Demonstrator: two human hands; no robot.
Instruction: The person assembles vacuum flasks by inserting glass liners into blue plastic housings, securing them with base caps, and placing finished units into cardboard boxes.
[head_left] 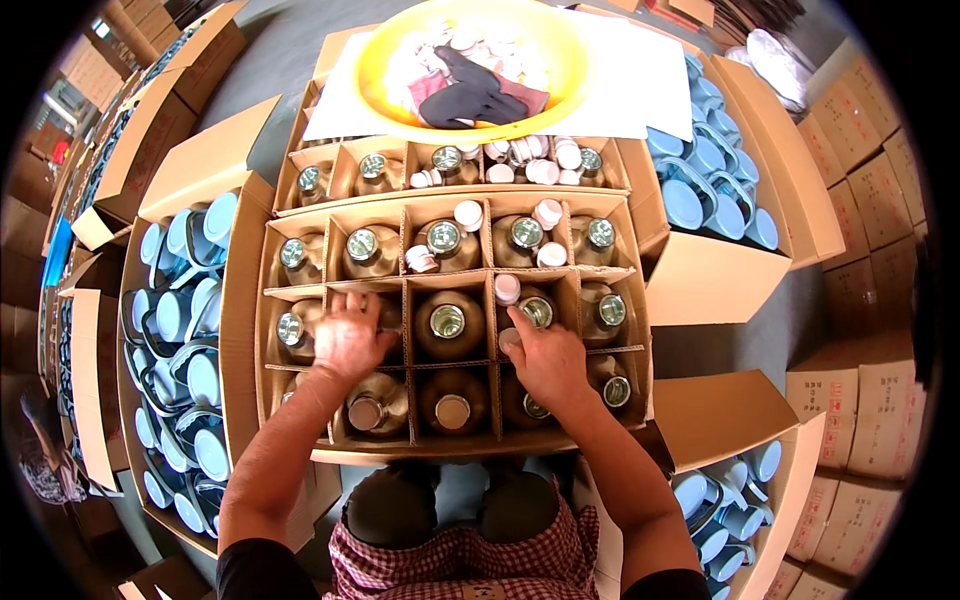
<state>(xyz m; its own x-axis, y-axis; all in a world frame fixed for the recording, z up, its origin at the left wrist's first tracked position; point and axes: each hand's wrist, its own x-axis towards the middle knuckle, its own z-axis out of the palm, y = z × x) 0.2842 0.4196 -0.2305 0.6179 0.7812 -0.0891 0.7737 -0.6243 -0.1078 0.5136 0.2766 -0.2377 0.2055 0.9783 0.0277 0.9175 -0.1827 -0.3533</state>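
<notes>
My left hand (350,335) curls down over a bottle in a middle-row compartment of the divided carton (640,300), its fingers hiding the bottle's neck. Whatever lies under that palm cannot be seen. My right hand (548,365) pinches a whitish round cap (508,338) between thumb and index finger, beside an uncapped glass bottle (535,312). Just above those fingertips rests another pinkish-white cap (506,290). Between my hands stands an uncapped bottle (447,321). Tan round caps top two front-row bottles, one left (366,412) and one centre (452,412).
Beyond, a yellow basin (370,75) holds many caps and a dark glove (475,90). Loose caps (543,172) lie among the far bottles. Cartons of blue-lidded items flank me at left (190,330), far right (705,170) and near right (730,510). Closed cartons (865,410) are stacked at right.
</notes>
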